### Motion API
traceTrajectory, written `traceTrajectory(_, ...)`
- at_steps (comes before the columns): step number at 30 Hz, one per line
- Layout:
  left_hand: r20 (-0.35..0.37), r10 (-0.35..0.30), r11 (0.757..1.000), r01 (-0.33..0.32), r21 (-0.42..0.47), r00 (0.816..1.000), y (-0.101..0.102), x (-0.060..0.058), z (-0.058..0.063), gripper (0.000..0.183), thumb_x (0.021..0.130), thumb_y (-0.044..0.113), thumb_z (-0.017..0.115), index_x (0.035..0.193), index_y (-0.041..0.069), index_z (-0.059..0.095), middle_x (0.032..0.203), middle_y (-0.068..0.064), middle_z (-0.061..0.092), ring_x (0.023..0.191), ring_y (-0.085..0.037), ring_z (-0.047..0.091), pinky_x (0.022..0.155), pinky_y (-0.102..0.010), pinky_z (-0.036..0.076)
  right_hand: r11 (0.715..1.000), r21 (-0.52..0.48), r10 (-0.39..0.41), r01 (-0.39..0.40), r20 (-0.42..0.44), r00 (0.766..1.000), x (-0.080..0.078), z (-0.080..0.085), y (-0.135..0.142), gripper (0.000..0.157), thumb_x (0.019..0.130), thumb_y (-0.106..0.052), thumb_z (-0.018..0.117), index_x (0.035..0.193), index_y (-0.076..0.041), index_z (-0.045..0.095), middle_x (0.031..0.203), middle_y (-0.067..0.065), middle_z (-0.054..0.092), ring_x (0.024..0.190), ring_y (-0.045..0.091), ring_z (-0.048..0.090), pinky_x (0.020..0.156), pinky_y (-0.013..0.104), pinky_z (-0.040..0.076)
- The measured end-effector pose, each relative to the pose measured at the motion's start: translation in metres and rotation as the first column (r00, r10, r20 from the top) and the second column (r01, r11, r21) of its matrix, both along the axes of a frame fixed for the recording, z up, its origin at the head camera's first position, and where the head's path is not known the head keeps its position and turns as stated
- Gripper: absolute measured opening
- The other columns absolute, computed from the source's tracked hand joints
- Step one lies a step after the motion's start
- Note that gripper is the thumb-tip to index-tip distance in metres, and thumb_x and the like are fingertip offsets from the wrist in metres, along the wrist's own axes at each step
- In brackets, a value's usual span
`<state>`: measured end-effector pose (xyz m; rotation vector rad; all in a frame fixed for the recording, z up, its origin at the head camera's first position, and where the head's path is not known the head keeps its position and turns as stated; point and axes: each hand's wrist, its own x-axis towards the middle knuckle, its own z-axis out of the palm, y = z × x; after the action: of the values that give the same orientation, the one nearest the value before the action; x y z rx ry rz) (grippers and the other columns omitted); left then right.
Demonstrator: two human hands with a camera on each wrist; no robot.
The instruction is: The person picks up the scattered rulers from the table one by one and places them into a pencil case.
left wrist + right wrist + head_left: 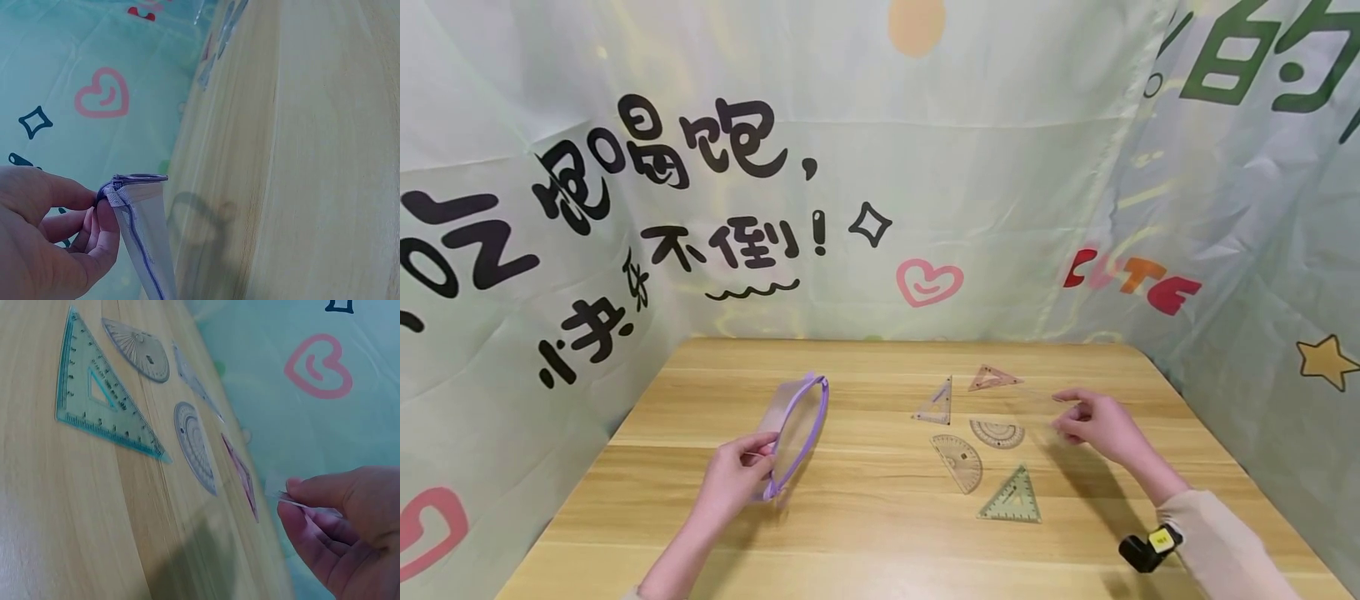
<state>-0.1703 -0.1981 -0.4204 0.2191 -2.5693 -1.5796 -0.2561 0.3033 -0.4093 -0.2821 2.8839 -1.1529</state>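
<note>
My left hand (739,472) grips the edge of a see-through pouch (778,408) with a purple zip. Its mouth gapes toward the right in the head view. In the left wrist view, thumb and fingers pinch one zip corner of the pouch (144,231). Over the table's right side, my right hand (1097,425) pinches a thin clear plastic piece (275,489), seen nearly edge-on in the right wrist view; its kind cannot be made out. Left of that hand lie two protractors (997,433), a green set square (1015,500), a clear set square (937,404) and a pink set square (992,378).
The wooden table (865,550) meets a printed cloth curtain (1000,208) at its back and sides. A black device with a yellow label (1150,547) is worn at the right wrist.
</note>
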Motion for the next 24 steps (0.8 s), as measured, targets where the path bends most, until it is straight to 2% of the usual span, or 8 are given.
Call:
traceTrajectory(8,-0.008,-0.001,1.000,0.001,0.003,1.000,0.001,0.001,0.001,0.034,0.086,-0.005,0.063,0.120,-0.008,0.066,0.095,-0.015,0.067,0.076,-0.008,0.060,0.065,-0.016,0.061,0.999,-0.041,-0.026,0.026,-0.006,1.000,-0.003,0.004,-0.010,0.048,0.091,-0.010,0.069,0.133,0.007,0.053,0.087,0.014,0.072,0.072,0.022,0.071,0.065,0.031,0.065)
traceTrajectory(17,-0.019,-0.008,1.000,0.008,-0.001,1.000,-0.001,0.001,0.000,0.034,0.086,-0.005,0.063,0.120,-0.009,0.066,0.095,-0.014,0.067,0.076,-0.007,0.059,0.065,-0.017,0.061,0.992,-0.113,0.059,-0.054,0.038,0.998,-0.005,0.010,-0.020,0.048,0.093,-0.003,0.064,0.136,0.011,0.049,0.096,0.024,0.070,0.081,0.029,0.072,0.069,0.030,0.065)
traceTrajectory(24,-0.006,0.004,1.000,-0.004,0.004,1.000,-0.001,0.001,0.001,0.034,0.086,-0.005,0.063,0.120,-0.007,0.067,0.096,-0.015,0.067,0.076,-0.007,0.059,0.066,-0.016,0.061,0.985,-0.146,0.103,-0.094,0.059,0.993,-0.007,0.010,-0.027,0.050,0.094,-0.003,0.063,0.138,0.012,0.046,0.097,0.025,0.069,0.083,0.031,0.072,0.071,0.030,0.066)
